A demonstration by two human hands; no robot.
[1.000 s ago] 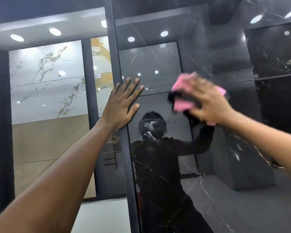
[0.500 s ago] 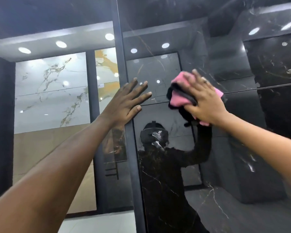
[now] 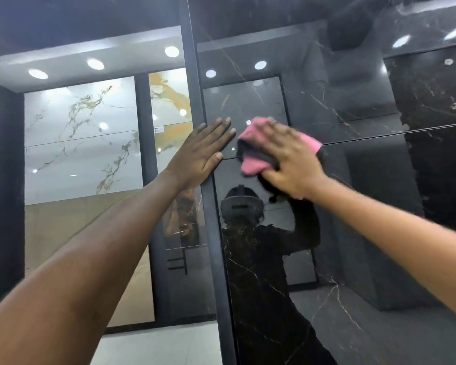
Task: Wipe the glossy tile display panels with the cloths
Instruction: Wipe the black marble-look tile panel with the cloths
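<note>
Fingers spread, right hand (image 3: pixel 287 156) presses pink cloth (image 3: pixel 250 164) on black panel (image 3: pixel 353 206).

Both bare arms reach forward and up. The left hand (image 3: pixel 199 154) lies flat with fingers straight; the right hand (image 3: pixel 291 156), just beside it, presses flat with fingers spread.

— Any writing you can read here?
— No. A small label (image 3: pixel 158 129) sits on the orange-veined tile panel (image 3: pixel 169 101), but its print is too small to read.
</note>
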